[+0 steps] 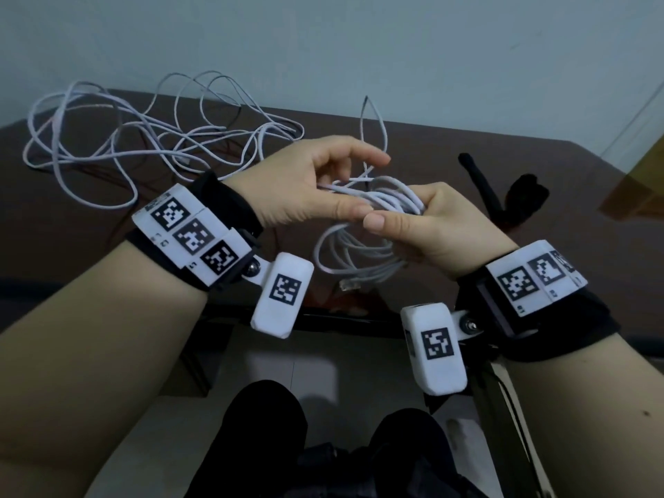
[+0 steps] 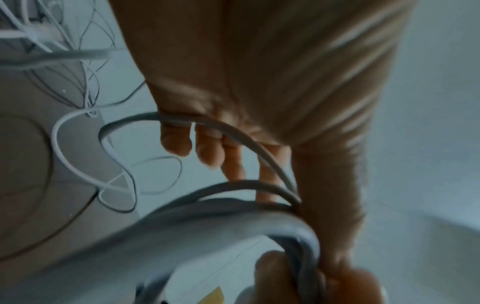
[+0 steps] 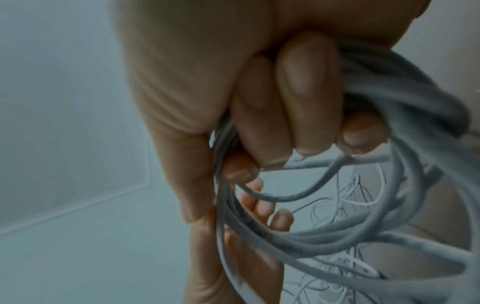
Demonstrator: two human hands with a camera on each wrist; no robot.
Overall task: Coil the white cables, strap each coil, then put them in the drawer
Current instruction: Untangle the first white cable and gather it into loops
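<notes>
A white cable coil (image 1: 359, 253) hangs between my hands above the near edge of the brown table (image 1: 413, 138). My right hand (image 1: 399, 213) grips the bundle of loops, fingers curled tight round the strands (image 3: 389, 205). My left hand (image 1: 355, 185) holds the same cable's strands between thumb and curled fingers (image 2: 207, 148). The free tail (image 1: 373, 116) arcs up behind the left hand. A clear plug (image 1: 350, 283) dangles under the coil. More loose white cables (image 1: 125, 138) lie tangled at the table's back left. No drawer is in view.
Two black straps (image 1: 481, 185) (image 1: 526, 195) lie on the table to the right of my hands. A yellow-brown object (image 1: 636, 188) shows at the far right edge. A pale wall stands behind the table. My legs are below the table's front edge.
</notes>
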